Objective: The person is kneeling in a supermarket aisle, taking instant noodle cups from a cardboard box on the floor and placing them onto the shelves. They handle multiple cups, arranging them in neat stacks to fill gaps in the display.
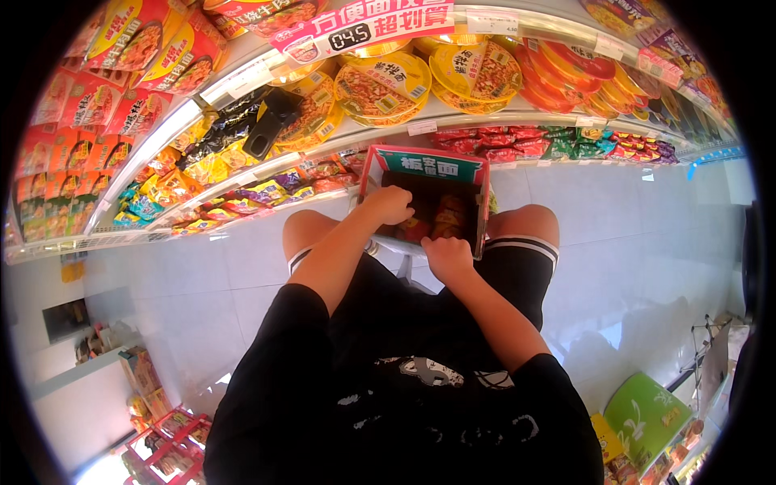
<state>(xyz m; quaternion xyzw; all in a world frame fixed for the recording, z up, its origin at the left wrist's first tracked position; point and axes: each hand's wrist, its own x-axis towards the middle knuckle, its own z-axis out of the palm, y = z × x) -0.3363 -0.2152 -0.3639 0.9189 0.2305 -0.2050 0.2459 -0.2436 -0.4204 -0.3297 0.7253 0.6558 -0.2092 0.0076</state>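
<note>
Between my knees is an open cardboard display box (424, 163) with red edges and a green printed panel on its far wall. A few red and orange snack or noodle packets (450, 212) lie in its shadowed inside. My left hand (388, 205) reaches over the box's left side, fingers curled above the interior; whether anything is in them is hidden. At the near rim, my right hand (450, 257) grips the cardboard edge, with the fingers partly out of sight inside.
Shelves curve ahead, holding yellow noodle bowls (383, 85), bagged noodles (173, 188) and small packets (515, 142). A black phone-like device (267, 130) sits over the shelf edge. Behind are a red rack (167, 445) and a green panel (648, 418).
</note>
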